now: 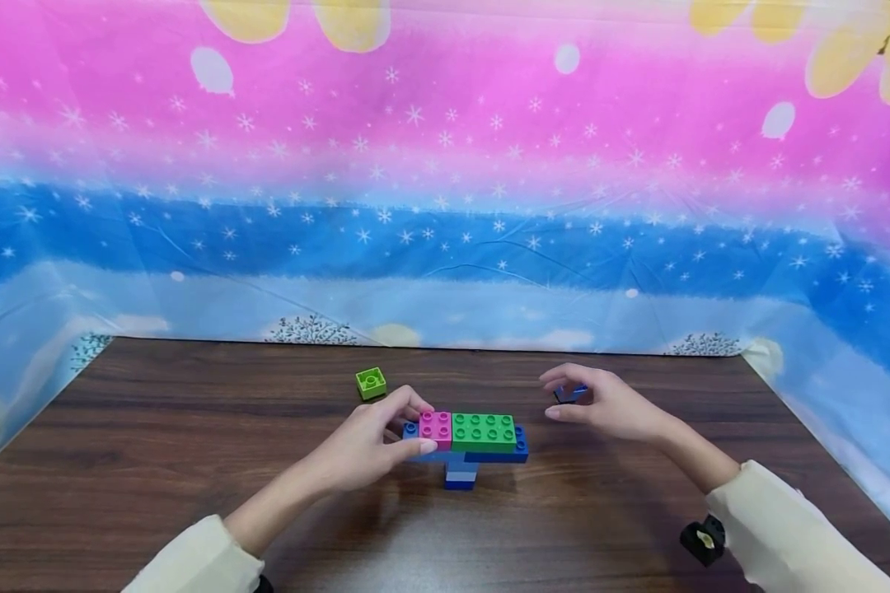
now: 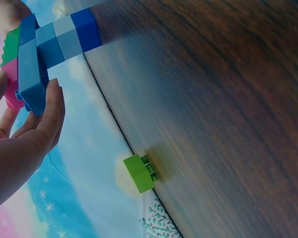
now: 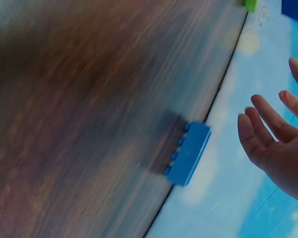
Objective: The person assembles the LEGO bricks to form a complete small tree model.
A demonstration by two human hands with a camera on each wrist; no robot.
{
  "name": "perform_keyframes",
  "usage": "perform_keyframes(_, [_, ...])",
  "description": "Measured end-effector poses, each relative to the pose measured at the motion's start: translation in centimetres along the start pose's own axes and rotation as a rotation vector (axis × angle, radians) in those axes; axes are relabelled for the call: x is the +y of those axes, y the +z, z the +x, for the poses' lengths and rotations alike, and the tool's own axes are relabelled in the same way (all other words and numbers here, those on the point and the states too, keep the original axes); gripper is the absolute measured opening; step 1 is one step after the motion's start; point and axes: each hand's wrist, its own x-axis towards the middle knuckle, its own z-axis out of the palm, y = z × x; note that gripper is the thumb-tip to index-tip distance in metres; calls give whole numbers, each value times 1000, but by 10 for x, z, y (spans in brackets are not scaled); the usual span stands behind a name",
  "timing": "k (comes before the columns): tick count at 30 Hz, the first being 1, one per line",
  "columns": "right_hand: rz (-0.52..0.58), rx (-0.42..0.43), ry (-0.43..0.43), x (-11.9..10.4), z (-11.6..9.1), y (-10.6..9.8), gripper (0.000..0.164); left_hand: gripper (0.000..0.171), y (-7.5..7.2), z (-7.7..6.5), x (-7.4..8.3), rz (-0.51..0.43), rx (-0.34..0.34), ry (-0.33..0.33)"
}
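Note:
Standing on the table is a T-shaped build of toy building bricks. Its narrow column (image 1: 461, 475) is in blue shades, with blue bricks (image 1: 497, 457) laid across the top. A pink brick (image 1: 435, 425) and a longer green brick (image 1: 484, 431) sit side by side on them. My left hand (image 1: 367, 441) pinches the pink brick between thumb and fingers; in the left wrist view a fingertip also lies by the light blue brick (image 2: 32, 74). Holding nothing, my right hand (image 1: 610, 401) hovers with loosely bent fingers above a loose blue brick (image 3: 189, 153), which lies studs down.
Behind the left hand, a lime green brick (image 1: 371, 383) lies upside down on the dark wooden table (image 1: 156, 428). A printed cloth (image 1: 445, 247) in pink and blue hangs along the back and both sides of the table.

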Motion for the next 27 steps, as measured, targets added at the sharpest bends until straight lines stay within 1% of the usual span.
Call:
perform_keyframes(3, [-46,21,30,10,2,-2,43,23,0,0,0,-1,0,-1])
perform_keyframes(7, [-70,41,81,21,4,-4,45,23,0,0,0,-1,1,0])
perform_keyframes(11, [-100,57,104,32,7,-4,47,23,-1,0,-1,-3,-3,1])
perform_keyframes(14, [-128,62,105,39,11,-5,49,23,-1,0,-1,-6,-6,5])
perform_keyframes(20, [-134,58,112,50,15,-3,51,23,-1,0,0,-6,-7,4])
perform_keyframes(27, [-134,65,149,57,20,2,54,22,-1,0,0,-5,-13,6])
